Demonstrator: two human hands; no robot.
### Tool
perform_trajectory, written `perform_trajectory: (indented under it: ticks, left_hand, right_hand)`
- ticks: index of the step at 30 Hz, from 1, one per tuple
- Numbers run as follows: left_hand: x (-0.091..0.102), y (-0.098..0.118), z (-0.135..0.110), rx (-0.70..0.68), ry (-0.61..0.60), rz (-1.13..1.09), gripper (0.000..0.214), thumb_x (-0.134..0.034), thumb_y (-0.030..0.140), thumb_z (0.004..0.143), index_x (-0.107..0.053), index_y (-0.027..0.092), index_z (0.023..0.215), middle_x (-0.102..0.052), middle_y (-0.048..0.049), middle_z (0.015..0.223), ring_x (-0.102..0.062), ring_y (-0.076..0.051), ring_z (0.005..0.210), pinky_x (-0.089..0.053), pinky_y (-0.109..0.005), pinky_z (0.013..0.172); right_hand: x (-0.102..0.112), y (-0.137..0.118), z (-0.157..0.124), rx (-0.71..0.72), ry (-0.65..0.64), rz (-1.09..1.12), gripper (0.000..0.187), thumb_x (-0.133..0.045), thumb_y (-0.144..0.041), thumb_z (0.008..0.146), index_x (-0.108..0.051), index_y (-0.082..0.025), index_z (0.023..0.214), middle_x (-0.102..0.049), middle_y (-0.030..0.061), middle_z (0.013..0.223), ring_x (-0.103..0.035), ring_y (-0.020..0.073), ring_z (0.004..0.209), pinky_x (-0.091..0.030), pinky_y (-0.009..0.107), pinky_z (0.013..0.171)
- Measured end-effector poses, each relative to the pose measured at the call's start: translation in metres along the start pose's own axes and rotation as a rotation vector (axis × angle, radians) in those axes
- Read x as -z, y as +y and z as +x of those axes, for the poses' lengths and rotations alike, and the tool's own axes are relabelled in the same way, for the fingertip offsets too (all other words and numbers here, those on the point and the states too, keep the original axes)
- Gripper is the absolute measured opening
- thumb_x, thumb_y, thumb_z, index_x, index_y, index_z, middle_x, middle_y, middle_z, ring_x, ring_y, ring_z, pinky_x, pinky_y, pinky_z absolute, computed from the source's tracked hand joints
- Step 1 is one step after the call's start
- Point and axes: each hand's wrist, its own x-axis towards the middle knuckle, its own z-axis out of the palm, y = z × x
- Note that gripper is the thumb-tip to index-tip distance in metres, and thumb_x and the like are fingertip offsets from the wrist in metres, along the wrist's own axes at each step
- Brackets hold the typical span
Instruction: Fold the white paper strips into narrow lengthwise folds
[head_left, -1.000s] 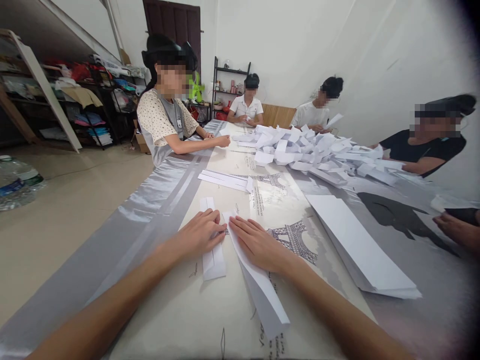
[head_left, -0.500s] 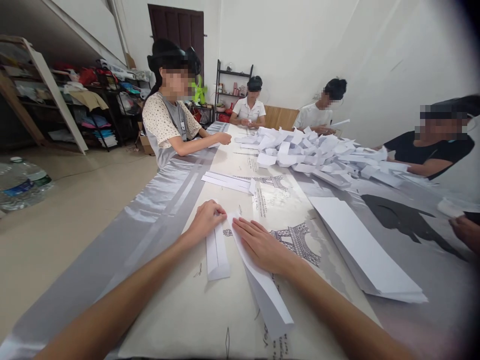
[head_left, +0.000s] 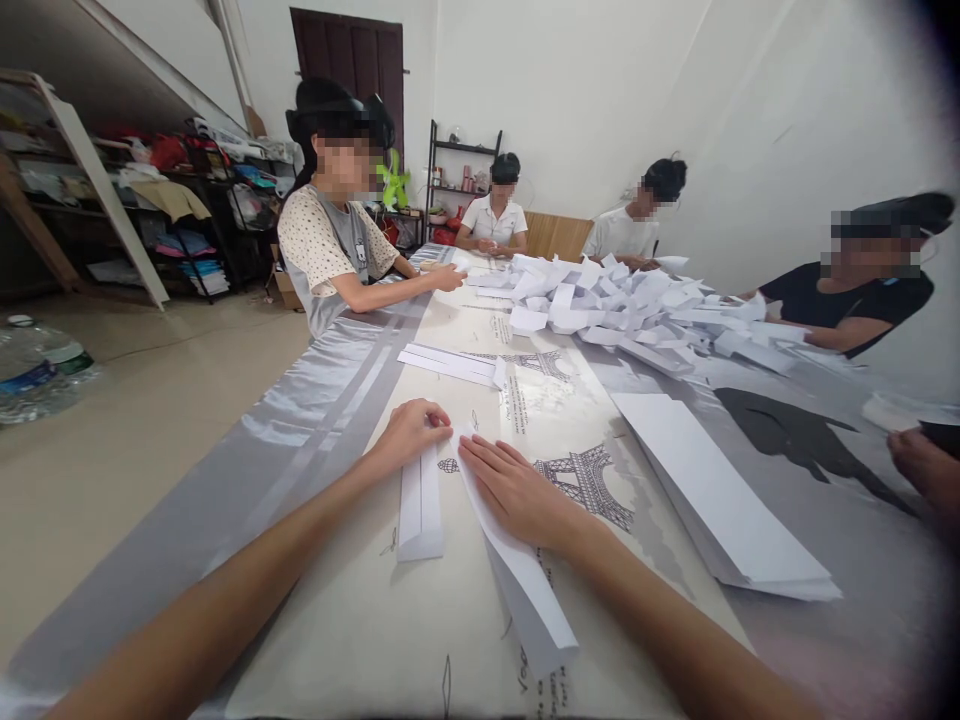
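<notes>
My left hand [head_left: 411, 432] is curled, fingertips pinching the far end of a narrow folded white paper strip [head_left: 420, 505] that lies on the table. My right hand [head_left: 517, 492] lies flat, fingers stretched out, pressing down a longer white paper strip [head_left: 536, 605] that runs toward me. The two strips lie side by side, apart at the near ends, on a tablecloth [head_left: 480, 620] printed with Eiffel towers.
A stack of long white sheets [head_left: 720, 500] lies to my right. A big heap of folded papers [head_left: 637, 305] fills the table's middle. More strips [head_left: 450, 362] lie ahead. Several other people sit around the table. Another person's hand [head_left: 926, 465] shows at right. Shelves stand at left.
My left hand went from lying flat on the short strip to a curled pinch at its far end. The strip slid slightly. My right hand stayed flat on the long strip.
</notes>
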Motion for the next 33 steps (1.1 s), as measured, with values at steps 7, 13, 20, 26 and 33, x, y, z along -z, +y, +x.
perform_trajectory:
  ticks: [7,13,20,26,33]
  left_hand:
    - [0.003,0.001,0.009,0.059,-0.079,-0.003,0.019,-0.067,0.034,0.073,-0.077,0.019,0.076,-0.073,-0.0034,0.075,-0.066,-0.021,0.076,-0.047,-0.029,0.069]
    - [0.004,0.003,0.012,0.074,-0.119,-0.017,0.016,-0.066,0.03,0.069,-0.075,0.018,0.075,-0.073,-0.0032,0.073,-0.067,-0.021,0.073,-0.047,-0.027,0.065]
    - [0.0,0.0,0.012,0.097,-0.101,-0.002,0.019,-0.065,0.03,0.074,-0.078,0.015,0.077,-0.075,-0.0058,0.077,-0.068,-0.021,0.075,-0.046,-0.028,0.065]
    - [-0.001,0.0,0.013,0.115,-0.115,0.058,0.021,-0.063,0.028,0.078,-0.078,0.014,0.075,-0.074,-0.0051,0.071,-0.068,-0.022,0.074,-0.042,-0.028,0.063]
    - [0.002,0.011,0.01,0.114,-0.121,0.187,0.016,-0.058,0.023,0.081,-0.072,0.017,0.075,-0.075,-0.0061,0.08,-0.068,-0.023,0.08,-0.044,-0.029,0.068]
  right_hand:
    - [0.004,-0.002,0.0,-0.016,-0.041,-0.001,0.052,-0.02,-0.026,0.109,-0.026,-0.021,0.16,-0.03,0.006,0.165,-0.024,0.0239,0.154,-0.029,0.054,0.124]
    - [0.002,-0.002,0.0,-0.015,-0.043,-0.012,0.052,-0.022,-0.024,0.108,-0.029,-0.019,0.159,-0.031,0.0071,0.165,-0.023,0.0244,0.154,-0.03,0.054,0.124]
    - [0.001,-0.001,0.0,-0.008,-0.025,-0.016,0.052,-0.022,-0.024,0.108,-0.027,-0.022,0.16,-0.031,0.0052,0.165,-0.024,0.0239,0.154,-0.029,0.052,0.124]
    - [0.004,-0.003,0.001,-0.016,-0.054,-0.033,0.052,-0.023,-0.021,0.107,-0.03,-0.017,0.159,-0.03,0.0072,0.165,-0.023,0.0238,0.154,-0.029,0.051,0.125]
    - [0.011,-0.006,0.002,-0.009,-0.082,-0.065,0.052,-0.019,-0.022,0.108,-0.03,-0.013,0.158,-0.028,0.009,0.166,-0.022,0.0246,0.154,-0.03,0.051,0.124]
